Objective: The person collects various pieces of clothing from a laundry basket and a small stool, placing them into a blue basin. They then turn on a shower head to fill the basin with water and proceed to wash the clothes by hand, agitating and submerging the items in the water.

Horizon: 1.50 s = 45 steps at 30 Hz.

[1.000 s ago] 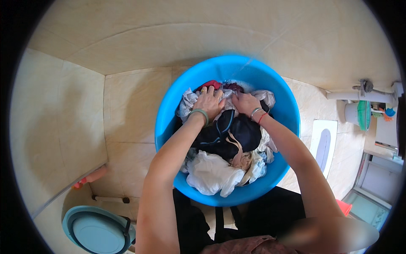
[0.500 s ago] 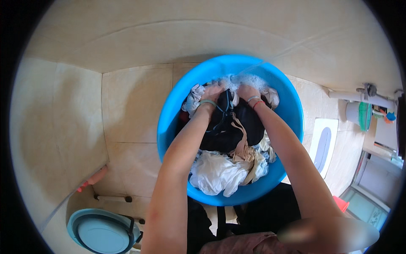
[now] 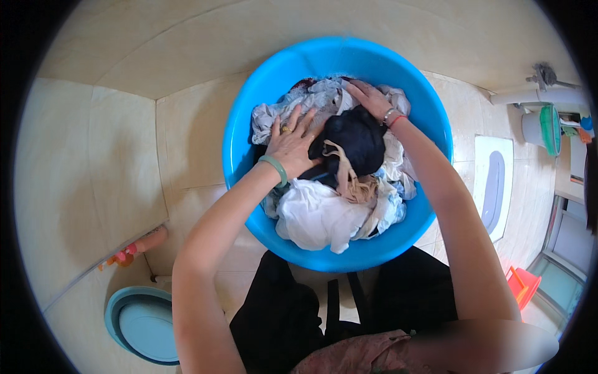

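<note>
A large blue basin (image 3: 342, 264) of crumpled wet-looking laundry stands in front of me. My left hand (image 3: 291, 144) lies palm down with spread fingers on the left side of the pile, touching pale grey-white cloth (image 3: 268, 121) and the edge of a black garment (image 3: 358, 140). On the far side, my right hand (image 3: 371, 100) rests with its fingers stretched out over the cloth; its fingertips partly sink from sight. The black garment is bunched between both hands. A beige strap-like cloth (image 3: 344, 171) trails over it toward a white garment (image 3: 317, 215) at the near side.
A tiled wall (image 3: 187, 37) rises just beyond the basin. At the lower left sits a teal tub (image 3: 146, 330). To the right are a white floor panel with a grey oval (image 3: 493, 187), a bucket with green mesh (image 3: 549, 129), a tap (image 3: 545, 76) and a red stool (image 3: 526, 288).
Both hands have come up out of the laundry and opened flat on top of it. The black garment is now bunched more tightly, and foam seen at the far side has mostly gone.
</note>
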Tool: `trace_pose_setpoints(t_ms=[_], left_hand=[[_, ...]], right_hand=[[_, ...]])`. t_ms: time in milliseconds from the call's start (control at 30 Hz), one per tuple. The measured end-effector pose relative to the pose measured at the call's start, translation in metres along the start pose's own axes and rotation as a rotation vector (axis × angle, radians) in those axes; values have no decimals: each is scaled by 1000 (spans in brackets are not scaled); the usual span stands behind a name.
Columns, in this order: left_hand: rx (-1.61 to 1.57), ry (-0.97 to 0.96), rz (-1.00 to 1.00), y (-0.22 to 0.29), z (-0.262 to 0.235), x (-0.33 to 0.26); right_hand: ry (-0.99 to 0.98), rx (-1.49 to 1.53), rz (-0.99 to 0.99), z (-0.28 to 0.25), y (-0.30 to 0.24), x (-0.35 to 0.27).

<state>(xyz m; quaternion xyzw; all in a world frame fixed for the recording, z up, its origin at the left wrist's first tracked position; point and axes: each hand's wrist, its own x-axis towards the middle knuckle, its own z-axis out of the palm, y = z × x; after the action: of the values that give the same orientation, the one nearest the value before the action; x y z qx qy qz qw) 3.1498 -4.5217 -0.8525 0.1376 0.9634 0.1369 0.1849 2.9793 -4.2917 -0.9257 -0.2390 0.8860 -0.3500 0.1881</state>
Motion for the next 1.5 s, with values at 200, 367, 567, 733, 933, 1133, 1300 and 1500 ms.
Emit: trace_pose_setpoints(t_ms=[200,367,567,733,933,1133,1300,1500], left_hand=[[256,-41,-50,-1,12,6],[6,-43,-51,1,1,18],[-775,169,17,32,-33,8],[-39,228,89,84,-30,8],[-168,10,-139,67,-46,10],[-418,196,-122,0,-29,-23],[-403,157,-145,8,-38,-29],[-532,274,-100,11,-30,-44]], right_hand=[[19,-102,-223,-26,19,-77],[215,-30,-134,-34,2,-118],[171,-221,-173,-57,-61,-181],[-49,-184,-236,-28,-98,-223],[-198,-96,-13,4,-87,-216],[-232,716,88,-54,-126,-220],[45,809,41,-109,-170,-210],[407,979,-280,-164,-236,-196]])
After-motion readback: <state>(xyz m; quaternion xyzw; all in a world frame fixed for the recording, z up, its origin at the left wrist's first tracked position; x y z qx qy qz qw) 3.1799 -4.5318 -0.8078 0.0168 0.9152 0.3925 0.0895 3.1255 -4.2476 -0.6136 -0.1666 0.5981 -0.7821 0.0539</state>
